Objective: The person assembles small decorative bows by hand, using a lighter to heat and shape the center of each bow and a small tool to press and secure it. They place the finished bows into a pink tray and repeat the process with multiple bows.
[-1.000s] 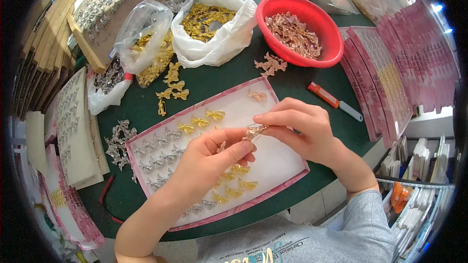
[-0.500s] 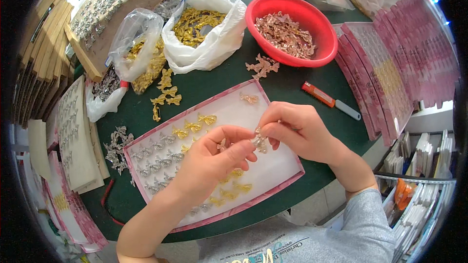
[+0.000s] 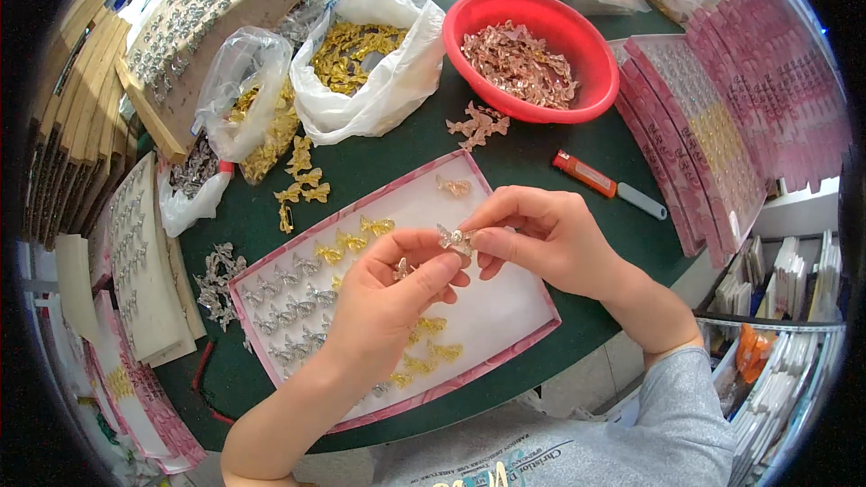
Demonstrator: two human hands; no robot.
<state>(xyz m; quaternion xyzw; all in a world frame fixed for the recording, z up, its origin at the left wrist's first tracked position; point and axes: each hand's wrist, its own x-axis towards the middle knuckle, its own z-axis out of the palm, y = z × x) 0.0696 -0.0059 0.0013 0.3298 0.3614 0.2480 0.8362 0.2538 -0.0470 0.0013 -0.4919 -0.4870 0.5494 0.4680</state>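
We work over a green table [image 3: 532, 158] with a pink-rimmed white tray [image 3: 505, 307] of small charms on it. Above the tray, our right hand [image 3: 546, 239] and left hand [image 3: 388, 302] meet, both sets of fingertips pinched on one rose-gold butterfly charm [image 3: 454, 238].

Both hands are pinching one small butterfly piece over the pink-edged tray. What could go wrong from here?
1. The butterfly piece is held only at fingertip level by the left hand and right hand; it could slip and land among the rows.
2. The left wrist hangs low over the gold pieces in the tray and might knock them out of line.
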